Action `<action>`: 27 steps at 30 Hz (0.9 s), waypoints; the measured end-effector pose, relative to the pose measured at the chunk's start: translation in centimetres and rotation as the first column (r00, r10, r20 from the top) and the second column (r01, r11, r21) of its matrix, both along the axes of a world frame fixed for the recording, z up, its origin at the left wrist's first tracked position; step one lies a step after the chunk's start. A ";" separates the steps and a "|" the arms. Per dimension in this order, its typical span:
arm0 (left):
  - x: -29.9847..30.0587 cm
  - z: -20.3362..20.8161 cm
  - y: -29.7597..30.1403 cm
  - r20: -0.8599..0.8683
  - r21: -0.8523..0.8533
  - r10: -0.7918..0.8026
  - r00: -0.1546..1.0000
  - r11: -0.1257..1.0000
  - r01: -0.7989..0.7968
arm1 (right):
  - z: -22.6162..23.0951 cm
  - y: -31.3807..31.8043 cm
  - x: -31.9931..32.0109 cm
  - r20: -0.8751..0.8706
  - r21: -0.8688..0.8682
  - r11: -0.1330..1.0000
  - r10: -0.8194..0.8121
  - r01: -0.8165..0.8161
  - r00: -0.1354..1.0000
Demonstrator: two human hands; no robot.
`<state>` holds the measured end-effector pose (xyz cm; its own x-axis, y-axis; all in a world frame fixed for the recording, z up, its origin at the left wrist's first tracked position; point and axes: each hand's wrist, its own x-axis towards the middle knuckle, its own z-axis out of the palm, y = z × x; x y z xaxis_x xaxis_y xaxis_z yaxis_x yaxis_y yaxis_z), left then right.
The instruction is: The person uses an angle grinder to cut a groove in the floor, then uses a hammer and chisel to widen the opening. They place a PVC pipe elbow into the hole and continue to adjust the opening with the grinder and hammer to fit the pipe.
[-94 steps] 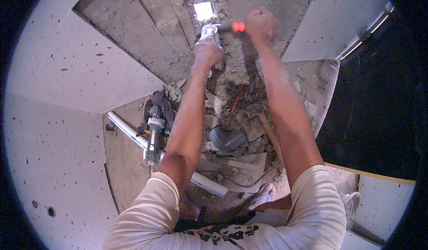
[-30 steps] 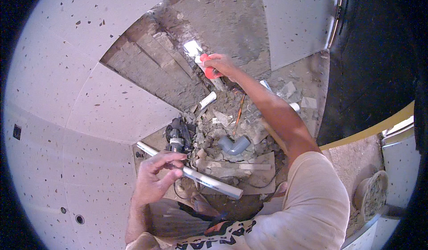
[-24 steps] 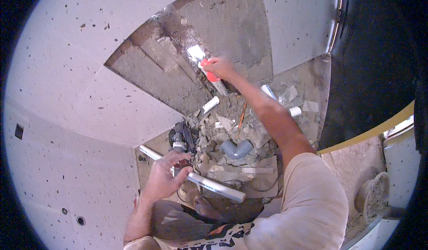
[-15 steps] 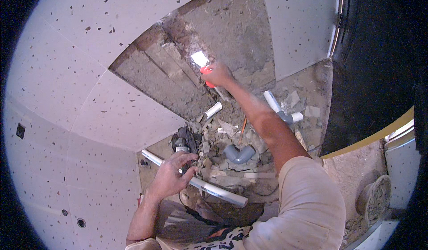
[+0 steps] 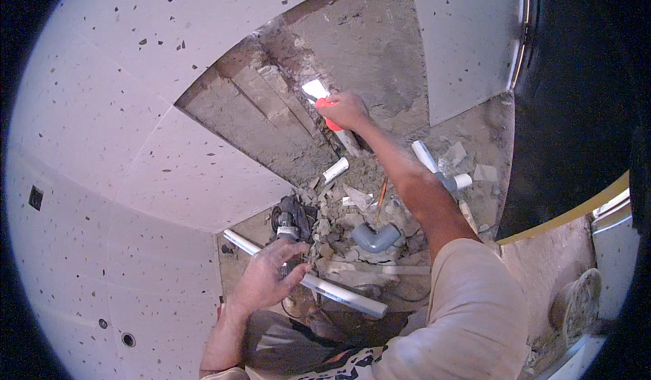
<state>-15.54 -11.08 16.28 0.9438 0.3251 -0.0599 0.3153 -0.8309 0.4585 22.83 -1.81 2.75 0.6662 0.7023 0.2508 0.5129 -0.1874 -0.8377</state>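
Observation:
My right arm reaches far forward, and my right hand (image 5: 351, 111) is closed round the red handle of a putty knife (image 5: 314, 90). Its bright, wide blade is against the bare, rough wall (image 5: 359, 48), beside a groove. Just below the handle a white pipe (image 5: 347, 141) slants down toward the rubble. Nearer to me, my left hand (image 5: 266, 278) hovers with fingers bent and apart, holding nothing. It is above a long white pipe (image 5: 349, 301) and close to a dark angle grinder (image 5: 286, 221).
Broken rubble (image 5: 400, 210) covers the floor, with a grey elbow fitting (image 5: 375, 240), a short white pipe piece (image 5: 336, 170) and an orange pencil-like stick (image 5: 382, 194) on it. A grey fitting with white pipe stubs (image 5: 462, 181) lies right. Speckled panels (image 5: 224, 170) border the bare wall; a bucket (image 5: 591, 292) stands lower right.
The whole view has shifted slightly, so everything sits a little further right. My right hand still holds the putty knife at the wall; my left hand stays open over the long pipe.

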 end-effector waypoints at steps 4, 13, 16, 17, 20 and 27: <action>-0.1 -0.7 0.2 0.007 0.000 -0.036 0.999 0.999 0.036 | -0.8 0.6 0.1 -0.025 0.020 0.999 -0.025 0.025 0.999; 0.1 -0.6 0.1 -0.035 -0.003 -0.110 0.993 0.994 0.110 | -0.9 1.1 0.3 0.107 -0.002 0.996 -0.086 0.087 0.991; -0.6 -0.3 -0.1 -0.039 -0.025 -0.105 0.994 0.994 0.104 | 0.2 0.8 -2.0 0.030 -0.024 0.999 -0.030 0.030 0.999; -0.5 -0.2 -0.2 -0.020 -0.038 -0.122 0.992 0.992 0.121 | 0.8 -0.1 -2.1 -0.017 -0.043 0.999 -0.027 0.026 0.999; 0.2 0.0 -0.3 -0.050 -0.052 -0.139 0.989 0.989 0.136 | -1.5 1.0 0.3 0.171 -0.011 0.996 -0.081 0.084 0.982; -0.7 -0.1 0.0 0.007 -0.019 -0.154 0.988 0.988 0.154 | -3.7 0.7 -0.2 -0.034 0.161 0.980 -0.116 0.120 0.993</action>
